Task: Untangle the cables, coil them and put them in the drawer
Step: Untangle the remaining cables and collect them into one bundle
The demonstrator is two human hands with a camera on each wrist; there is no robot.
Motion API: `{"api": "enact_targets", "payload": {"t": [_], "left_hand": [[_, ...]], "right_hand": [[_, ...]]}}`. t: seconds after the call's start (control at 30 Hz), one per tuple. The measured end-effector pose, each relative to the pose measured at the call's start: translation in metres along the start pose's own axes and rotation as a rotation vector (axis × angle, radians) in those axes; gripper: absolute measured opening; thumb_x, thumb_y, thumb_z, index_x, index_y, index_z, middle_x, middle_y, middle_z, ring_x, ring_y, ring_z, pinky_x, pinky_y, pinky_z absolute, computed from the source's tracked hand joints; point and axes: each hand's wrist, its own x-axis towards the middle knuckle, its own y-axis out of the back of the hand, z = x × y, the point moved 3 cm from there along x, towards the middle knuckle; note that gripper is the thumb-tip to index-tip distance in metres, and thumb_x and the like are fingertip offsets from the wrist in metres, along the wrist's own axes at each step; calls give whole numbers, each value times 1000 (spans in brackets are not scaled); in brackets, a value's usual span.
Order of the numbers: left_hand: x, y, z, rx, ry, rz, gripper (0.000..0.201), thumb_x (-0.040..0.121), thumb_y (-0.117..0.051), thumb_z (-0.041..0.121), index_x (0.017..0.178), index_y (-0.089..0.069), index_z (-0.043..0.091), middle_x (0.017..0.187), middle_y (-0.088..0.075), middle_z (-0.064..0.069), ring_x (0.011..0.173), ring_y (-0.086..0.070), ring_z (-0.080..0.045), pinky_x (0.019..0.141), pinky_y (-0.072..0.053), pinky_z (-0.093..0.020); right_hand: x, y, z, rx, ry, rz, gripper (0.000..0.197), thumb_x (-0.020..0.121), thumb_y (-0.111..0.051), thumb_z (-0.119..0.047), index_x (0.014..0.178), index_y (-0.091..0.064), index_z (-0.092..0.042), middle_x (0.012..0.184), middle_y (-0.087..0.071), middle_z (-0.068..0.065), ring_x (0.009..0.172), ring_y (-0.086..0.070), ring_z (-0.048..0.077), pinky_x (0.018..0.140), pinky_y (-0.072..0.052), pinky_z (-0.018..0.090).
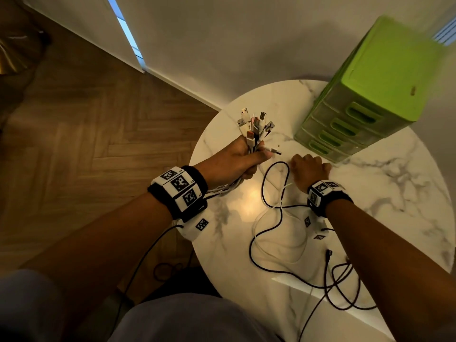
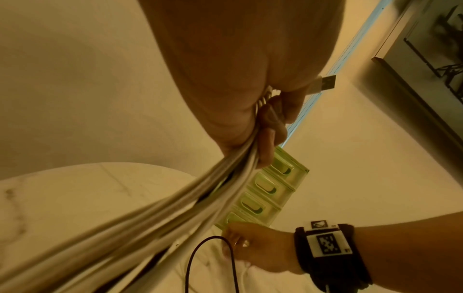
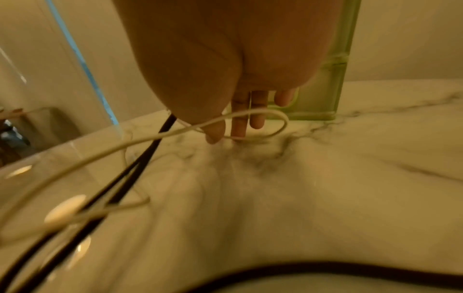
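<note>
Left hand (image 1: 237, 161): fist clamps the cable bundle (image 1: 256, 127); keep plugs level.
Right hand (image 1: 309, 169): fingertips pinch the white cable (image 3: 250, 114); draw it free slowly.

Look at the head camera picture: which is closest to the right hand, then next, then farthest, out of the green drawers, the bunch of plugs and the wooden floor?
From the right hand:
1. Green drawers, just beyond its knuckles.
2. Bunch of plugs, across in the left hand.
3. Wooden floor, far left, past the table edge.

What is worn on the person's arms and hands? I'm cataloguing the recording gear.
Both forearms are bare, no sleeves. Each wrist carries a black band with white square-code tags: left wrist band, right wrist band. A thin black lead trails from the left band. No gloves.
</note>
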Motion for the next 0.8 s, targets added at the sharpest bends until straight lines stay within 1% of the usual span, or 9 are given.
{"api": "enact_targets", "payload": {"t": [0.07, 0.13, 0.23, 0.33, 0.4, 0.47, 0.57, 0.67, 0.8], "left_hand": [[1, 2, -4, -3, -1, 9, 23, 106, -50, 11, 87, -39, 18, 68, -27, 1, 56, -26, -10, 52, -25, -25], [3, 2, -8, -39, 5, 21, 26, 108, -47, 17, 84, -38, 21, 69, -26, 2, 58, -22, -11, 53, -21, -26], [7, -3, -15, -154, 31, 35, 26, 110, -41, 25, 85, -35, 26, 69, -22, 5, 63, -11, -16, 57, -13, -30], [9, -10, -20, -225, 55, 72, 25, 111, -38, 28, 86, -36, 27, 67, -24, 6, 62, -11, -14, 59, -12, -31], [10, -14, -22, -261, 73, 96, 28, 111, -37, 27, 83, -35, 27, 65, -27, 8, 58, -16, -10, 60, -13, -31], [9, -17, -22, -344, 92, 128, 29, 110, -40, 27, 81, -36, 27, 63, -30, 8, 55, -21, -8, 57, -14, -28], [4, -23, -18, -442, 89, 115, 27, 108, -43, 29, 82, -40, 25, 62, -34, 8, 52, -26, -7, 52, -22, -24], [-3, -30, -15, -460, 66, 76, 26, 108, -42, 29, 83, -44, 23, 66, -34, 6, 54, -27, -8, 54, -23, -25], [-13, -37, -14, -362, 5, 45, 23, 107, -48, 25, 84, -48, 23, 66, -34, 6, 56, -28, -8, 54, -23, -25]], "right_hand": [[-2, 18, 8, 160, -48, 96, 14, 99, -46, -21, 109, -55, -20, 111, -63, 10, 112, -54, 33, 98, -31, 45], [-5, 43, 16, 428, -41, 207, 9, 101, -48, -23, 104, -54, -16, 101, -68, 8, 104, -61, 32, 93, -37, 41], [-26, 90, 13, 830, 106, 310, 6, 103, -50, -22, 98, -47, -20, 91, -68, 2, 92, -67, 28, 86, -51, 43], [-65, 130, -8, 1125, 268, 372, 12, 104, -48, -13, 96, -45, -21, 81, -58, 2, 70, -63, 17, 75, -55, 43], [-93, 140, -28, 1167, 336, 350, 9, 104, -49, -12, 97, -46, -18, 74, -54, 0, 57, -56, 17, 59, -51, 39], [-113, 133, -45, 1162, 348, 275, 8, 103, -50, -18, 96, -47, -20, 72, -50, -2, 54, -46, 17, 49, -40, 31], [-131, 111, -59, 1076, 285, 195, 9, 102, -52, -26, 95, -49, -21, 68, -50, -2, 55, -40, 14, 53, -37, 32], [-144, 104, -67, 1002, 237, 204, 8, 102, -51, -25, 96, -49, -20, 69, -57, 4, 53, -41, 11, 57, -38, 32], [-156, 108, -75, 887, 244, 241, 5, 102, -51, -23, 99, -51, -19, 78, -65, 6, 63, -51, 13, 63, -41, 33]]}}
